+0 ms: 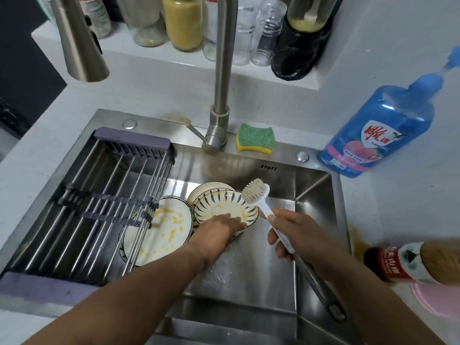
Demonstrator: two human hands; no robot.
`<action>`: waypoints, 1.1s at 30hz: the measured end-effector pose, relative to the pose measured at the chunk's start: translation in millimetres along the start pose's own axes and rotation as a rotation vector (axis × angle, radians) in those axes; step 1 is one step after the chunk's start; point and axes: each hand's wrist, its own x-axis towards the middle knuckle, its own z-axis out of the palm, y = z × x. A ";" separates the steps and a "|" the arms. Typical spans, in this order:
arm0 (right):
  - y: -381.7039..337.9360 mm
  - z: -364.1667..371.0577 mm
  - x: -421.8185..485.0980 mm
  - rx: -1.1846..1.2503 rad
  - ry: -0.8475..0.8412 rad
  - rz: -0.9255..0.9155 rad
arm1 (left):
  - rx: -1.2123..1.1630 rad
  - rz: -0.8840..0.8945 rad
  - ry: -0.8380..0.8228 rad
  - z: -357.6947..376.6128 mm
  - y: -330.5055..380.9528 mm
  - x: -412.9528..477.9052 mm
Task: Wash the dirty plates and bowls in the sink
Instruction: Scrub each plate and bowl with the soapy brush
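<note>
While viewed from head camera: brushed-steel sink [311,195], flat walls, sharp corners. Inside sink, left hand [216,230] gripped near rim of tilted glazed blue-striped bowl [224,207]; thumb hidden. Right hand [296,235] clamped round white brush [252,191], bristles just above bowl. Yellow-smeared round plate [161,230] at sink's left, half under wire rack [99,195]. Open steel floor at sink's right.

- A pale countertop [62,115] spread out on both sides.
- A white ledge [149,62] ran behind it, crowded with jars [183,23].
- A plain white wall [385,33] rose on the right.
- A dark panel [22,70] stood on the left.
</note>
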 end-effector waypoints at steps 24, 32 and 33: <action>16.5 12.4 13.7 0.055 -0.011 0.013 | -0.269 -0.172 0.013 17.7 -2.1 -20.1; -20.3 37.1 -17.6 -0.071 -0.017 -0.108 | -1.426 -0.650 0.577 -102.2 1.5 -92.0; -25.5 40.7 -21.1 -0.080 -0.012 -0.126 | -1.523 -0.693 0.614 -117.4 -4.9 -101.5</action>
